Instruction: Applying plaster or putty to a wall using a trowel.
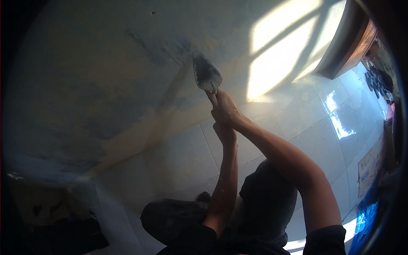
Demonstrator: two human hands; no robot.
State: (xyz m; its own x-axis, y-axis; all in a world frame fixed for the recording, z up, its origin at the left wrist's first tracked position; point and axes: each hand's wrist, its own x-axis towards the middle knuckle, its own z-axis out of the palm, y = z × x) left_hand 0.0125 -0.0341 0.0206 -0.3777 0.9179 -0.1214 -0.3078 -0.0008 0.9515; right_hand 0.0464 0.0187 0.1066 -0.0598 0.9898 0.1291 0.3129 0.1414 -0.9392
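A metal pointed trowel [206, 70] is held up against the mottled, patchy plastered wall [106, 85], near a dark scuffed streak. My right hand [227, 108] is closed round the trowel's handle, its forearm reaching in from the lower right. My left hand [222, 128] is closed as well, just below and partly behind the right one, apparently on the same handle; its fingers are partly hidden. My dark-clad legs are bent beneath my arms.
Sunlight falls on the upper right wall beside a wooden door frame [348, 44]. Pale floor tiles [314, 144] run along the wall's base. At the far right lie several shoes [375, 83], a cardboard piece [367, 170] and blue plastic sheeting [364, 221].
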